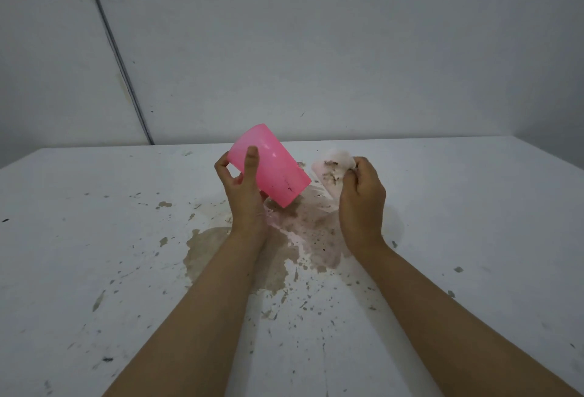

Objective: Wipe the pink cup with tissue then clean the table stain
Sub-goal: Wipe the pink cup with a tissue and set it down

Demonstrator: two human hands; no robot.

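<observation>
The pink cup (pixel 275 169) was held tilted in the air above the table (pixel 94 238), gripped by the left hand (pixel 243 194). The thumb (pixel 252 159) was pressed flat against the near wall and the other fingers were curled round the far side. Which end was the mouth could not be told from this angle. A few dark specks (pixel 289 188) were seen on the lower wall, so the wiping was judged unfinished.

Just to the right of the cup, apart from it, a crumpled tissue (pixel 333 166) was pinched in the bunched fingers of the right hand (pixel 361 204), its exposed face already soiled brown.

The cup was judged to be thin moulded plastic: light, stiff enough to be squeezed without harm, and smooth, so probably slippery if wet. A hold across the body, thumb opposed to fingers as shown, was thought sound, provided the dirty lower wall was left bare for the wipe.

The tissue was judged soft and weak (wet paper tears and sheds easily), so it was best kept wadded and turned to a cleaner face.

The stain (pixel 316 226), a broad brown patch with scattered spatter, lay on the table directly beneath both hands, not yet cleaned
</observation>
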